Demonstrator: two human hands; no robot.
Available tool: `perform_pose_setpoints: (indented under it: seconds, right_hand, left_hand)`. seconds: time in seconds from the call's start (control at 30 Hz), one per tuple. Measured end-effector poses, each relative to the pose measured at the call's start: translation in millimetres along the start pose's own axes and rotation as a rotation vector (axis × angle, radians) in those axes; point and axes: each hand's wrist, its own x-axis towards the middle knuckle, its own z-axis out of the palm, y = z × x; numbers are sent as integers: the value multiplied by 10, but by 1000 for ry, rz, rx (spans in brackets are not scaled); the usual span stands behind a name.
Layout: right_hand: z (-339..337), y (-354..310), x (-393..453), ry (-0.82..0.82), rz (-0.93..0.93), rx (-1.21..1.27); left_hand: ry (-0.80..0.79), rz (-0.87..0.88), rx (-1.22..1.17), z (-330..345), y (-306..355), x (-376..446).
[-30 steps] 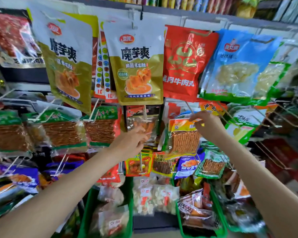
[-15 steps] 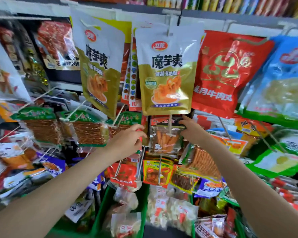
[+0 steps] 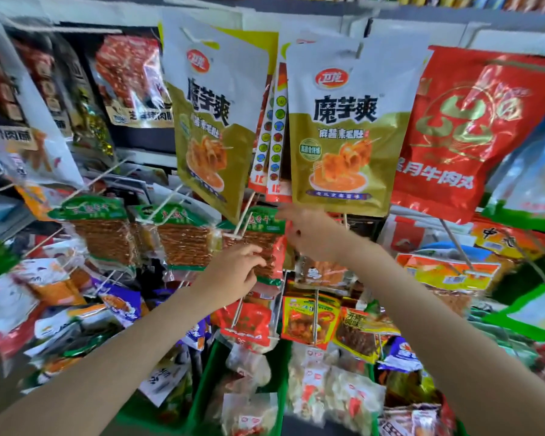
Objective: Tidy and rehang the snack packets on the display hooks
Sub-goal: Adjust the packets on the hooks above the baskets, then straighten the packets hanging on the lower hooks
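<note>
A green-topped packet of brown strips [image 3: 265,223] hangs on a white display hook [image 3: 245,214] at the middle of the rack. My left hand [image 3: 233,275] pinches the lower part of this packet from the left, fingers curled onto it. My right hand [image 3: 312,237] is blurred; its fingers reach left to the packet's green header, and whether they hold it is unclear. Two more packets of the same kind [image 3: 104,228] [image 3: 183,237] hang on hooks to the left.
Large gold-and-white pouches [image 3: 343,136] [image 3: 208,121] and a red pouch [image 3: 466,130] hang just above my hands. A clear packet of orange sticks [image 3: 324,272] hangs under my right wrist. Green bins [image 3: 208,372] of loose packets stand below. Bare hooks [image 3: 453,243] jut out at right.
Both hands moved left from the clear packet of orange sticks to the green-topped packet. The view swung closer and left. My left hand now pinches that packet.
</note>
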Motion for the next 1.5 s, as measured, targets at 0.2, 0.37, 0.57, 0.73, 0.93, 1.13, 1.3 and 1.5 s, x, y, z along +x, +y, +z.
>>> perform_pose_setpoints:
  seconds: [0.2,0.37,0.57,0.73,0.93,1.13,1.3,1.5]
  right_hand:
    - [559,-124,617,3,304,72]
    - [726,-245,789,259,518,12]
    - [737,-504,802,330,677,138]
    - [762,-499,653,331,691,403]
    - [593,-546,164,81,619,684]
    - [25,-544,-697,-60,514,630]
    - [-380,16,-2008,28,558,607]
    - [-719,918,-3575,47,723,391]
  left_hand:
    - [-33,49,15,-141,-514,-236]
    - [-26,76,-54,-312,-981,-489]
    - [-66,127,-33,-351,-1265,-613]
    - [77,231,-183,-312,-1337,-594]
    - [405,429,-276,-414,-932,-527]
    - [293,377,-279,-507,169,-316]
    - [-36,369,-383,-369,1440,-134]
    - [-228,404,-500,153,3348,-7]
